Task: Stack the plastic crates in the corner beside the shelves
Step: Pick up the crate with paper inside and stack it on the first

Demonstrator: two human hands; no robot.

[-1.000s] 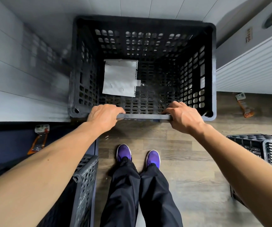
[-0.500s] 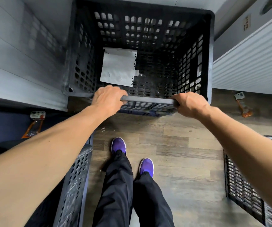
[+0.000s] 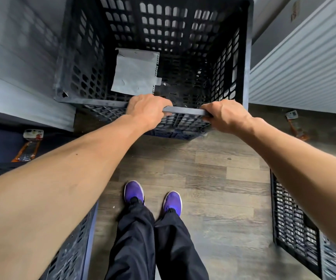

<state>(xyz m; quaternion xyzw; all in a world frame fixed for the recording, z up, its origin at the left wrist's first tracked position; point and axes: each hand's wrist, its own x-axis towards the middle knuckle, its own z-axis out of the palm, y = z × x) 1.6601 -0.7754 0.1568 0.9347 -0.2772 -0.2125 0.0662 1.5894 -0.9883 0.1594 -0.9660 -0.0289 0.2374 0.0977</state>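
Black crate (image 3: 163,47) — both hands (image 3: 148,111) gripping its near rim.

This is looking like a storeroom or back room of a shop or warehouse rather than a home. Black perforated plastic crates (image 3: 163,47) are standing around on a grey wood-look plank floor (image 3: 213,178): one in the corner, another crate (image 3: 72,253) at lower left, a third crate (image 3: 296,223) at right. Plain grey panelled walls (image 3: 11,67) are closing in the corner, and a white ribbed unit (image 3: 304,67) is sitting to the right. Small orange-and-white tags (image 3: 29,144) are lying on the floor.
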